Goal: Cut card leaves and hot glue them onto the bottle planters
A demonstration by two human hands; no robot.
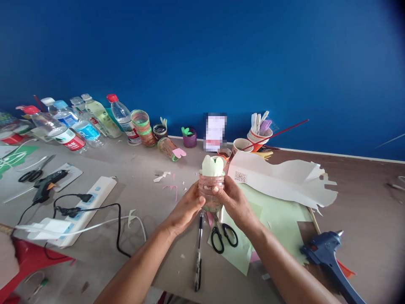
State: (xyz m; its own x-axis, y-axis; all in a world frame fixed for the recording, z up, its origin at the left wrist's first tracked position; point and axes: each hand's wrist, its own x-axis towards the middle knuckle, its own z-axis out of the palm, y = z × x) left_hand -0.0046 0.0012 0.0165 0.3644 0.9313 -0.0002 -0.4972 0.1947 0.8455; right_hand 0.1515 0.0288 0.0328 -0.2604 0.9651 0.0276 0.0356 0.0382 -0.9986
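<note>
Both my hands hold a small clear plastic jar (211, 188) upright above the table. A pale green scalloped paper piece (212, 165) sticks up from its top. My left hand (186, 207) wraps the jar's left side with the thumb against it. On the right side my right hand (232, 200) grips it, fingers curled round the wall. Just below the jar lie a black pen (198, 249) and black-handled scissors (223, 236) on light green paper (272, 219).
A blue glue gun (329, 257) lies at the right. White cut paper (284, 179) sits behind the jar. Several plastic bottles (79, 122) and decorated jars line the blue wall. A power strip (91, 200) with cables, a black glue gun (47, 183) and more scissors (31, 174) lie left.
</note>
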